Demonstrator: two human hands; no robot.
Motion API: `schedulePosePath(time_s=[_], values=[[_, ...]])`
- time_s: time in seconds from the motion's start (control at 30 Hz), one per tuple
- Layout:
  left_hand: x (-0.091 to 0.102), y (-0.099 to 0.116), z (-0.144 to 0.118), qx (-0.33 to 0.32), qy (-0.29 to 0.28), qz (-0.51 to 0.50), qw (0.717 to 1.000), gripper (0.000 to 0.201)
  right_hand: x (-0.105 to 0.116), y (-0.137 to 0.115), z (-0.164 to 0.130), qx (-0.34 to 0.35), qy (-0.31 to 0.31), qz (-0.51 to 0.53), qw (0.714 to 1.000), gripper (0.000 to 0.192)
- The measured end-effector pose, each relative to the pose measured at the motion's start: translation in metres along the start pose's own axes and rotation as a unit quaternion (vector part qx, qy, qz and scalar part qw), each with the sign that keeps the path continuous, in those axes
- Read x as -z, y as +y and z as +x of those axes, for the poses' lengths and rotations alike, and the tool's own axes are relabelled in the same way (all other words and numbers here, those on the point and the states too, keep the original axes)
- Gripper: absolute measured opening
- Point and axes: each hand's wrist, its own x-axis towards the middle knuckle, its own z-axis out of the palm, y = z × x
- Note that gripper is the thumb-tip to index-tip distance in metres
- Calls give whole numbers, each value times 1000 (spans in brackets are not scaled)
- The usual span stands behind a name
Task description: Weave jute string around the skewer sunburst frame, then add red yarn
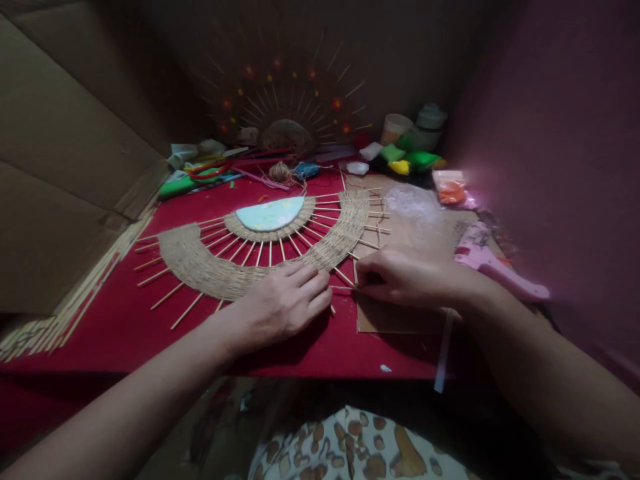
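Note:
A half-round woven fan (215, 273) of twine and thin wooden sticks lies on the red cloth. At its centre is a pale blue half-disc (270, 215) with a woven border. My left hand (290, 300) is closed over the fan's near edge, its fingers curled down around the stick ends; the fingertips are hidden. To the right, my right hand (393, 277) is pinched closed beside a stick's end. A thin strand of twine (343, 288) runs from my left fingers to my right fingertips.
Loose sticks (85, 293) lie along the left cardboard wall. Behind the fan are a twine ball (280, 172), red-handled scissors (207, 172) and colourful clay packets (423, 160). A decorated fan (287, 100) stands at the back. A pink glue gun (500, 267) and cardboard sheet (400, 320) are right.

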Motion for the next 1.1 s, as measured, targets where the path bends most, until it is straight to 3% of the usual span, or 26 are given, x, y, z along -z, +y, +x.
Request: schedulePosePath(time_s=[0.3, 0.6, 0.83, 0.97, 1.1], values=[[0, -1, -5, -9, 61, 7, 998, 22, 3, -5, -3, 0, -44, -22, 999, 11], [-3, 0, -8, 5, 26, -23, 999, 14, -4, 4, 6, -66, 99, -138, 983, 14], [-9, 1, -11, 28, 43, -62, 997, 11, -13, 5, 18, -130, 154, -194, 960, 17], [-4, -1, -10, 45, 3, -92, 995, 18, -14, 8, 19, -137, 142, -156, 968, 16], [12, -4, -3, 54, -83, -119, 988, 20, -14, 11, 18, -125, 146, -134, 972, 14]])
